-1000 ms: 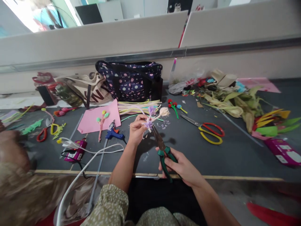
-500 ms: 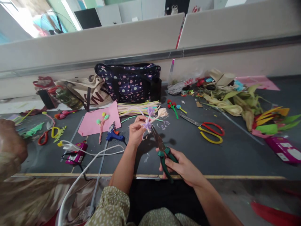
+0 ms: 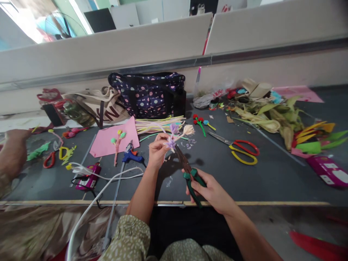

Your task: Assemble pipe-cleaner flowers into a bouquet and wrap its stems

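Note:
Pinched in my left hand (image 3: 157, 151) is a pipe-cleaner flower sprig (image 3: 174, 129) with purple fuzzy blooms and one cream bloom. My right hand (image 3: 208, 188) grips green-handled pliers (image 3: 187, 165), whose dark jaws touch the lower purple bloom beside my left fingertips. Whether the jaws bite on a stem is too small to tell. Purple clippings (image 3: 189, 144) lie on the dark table just beyond. Behind my left hand rests a bundle of pale pipe cleaners (image 3: 160, 125).
Scissors (image 3: 235, 148) lie to the right, near red pompom stems (image 3: 199, 125) and dried husks (image 3: 272, 119). Leftward are a blue glue gun (image 3: 132, 156), a pink sheet (image 3: 102, 143), a power strip (image 3: 88, 177) and a white cable (image 3: 102, 188). A co-worker's arm (image 3: 13, 152) reaches in.
The handles of the pliers have come closer together as my right hand tightens. The co-worker's arm at the left has moved farther over the table. My left hand stays nearly still.

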Tool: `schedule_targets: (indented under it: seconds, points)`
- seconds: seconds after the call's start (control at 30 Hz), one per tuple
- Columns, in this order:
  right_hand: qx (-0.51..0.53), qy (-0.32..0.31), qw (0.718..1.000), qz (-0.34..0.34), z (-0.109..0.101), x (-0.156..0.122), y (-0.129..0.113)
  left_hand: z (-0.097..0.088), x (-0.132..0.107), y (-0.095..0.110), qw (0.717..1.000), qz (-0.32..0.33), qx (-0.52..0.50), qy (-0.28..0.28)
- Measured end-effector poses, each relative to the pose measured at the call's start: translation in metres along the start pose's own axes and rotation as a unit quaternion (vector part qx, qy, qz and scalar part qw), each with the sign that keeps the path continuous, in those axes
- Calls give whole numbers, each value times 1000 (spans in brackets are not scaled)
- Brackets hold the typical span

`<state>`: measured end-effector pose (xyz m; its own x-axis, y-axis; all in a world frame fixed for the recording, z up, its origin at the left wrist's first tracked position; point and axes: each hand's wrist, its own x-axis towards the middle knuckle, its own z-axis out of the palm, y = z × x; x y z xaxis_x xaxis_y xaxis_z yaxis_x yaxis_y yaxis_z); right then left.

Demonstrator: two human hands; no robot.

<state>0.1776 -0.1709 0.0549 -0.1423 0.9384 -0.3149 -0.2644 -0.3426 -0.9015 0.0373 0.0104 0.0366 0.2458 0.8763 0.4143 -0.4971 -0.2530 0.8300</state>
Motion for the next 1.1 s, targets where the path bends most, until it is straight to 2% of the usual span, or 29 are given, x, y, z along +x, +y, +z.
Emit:
schedule_targets:
  seconds: [0.2,0.4,0.73,1.1]
  points:
    - [-34,28,999,-4,1,-1,0,0,0,-2,1000,10,15,-6]
    - [4,0,1000,26,-1,-2,0,2,1,1,1000,-5,-9,7]
    - [26,-21,999,16,-4,-2,0,-2,-1,-1,1000,-3,8,-27]
    - [-34,25,999,-11,0,-2,1,-1,0,-1,1000,2,21,-19]
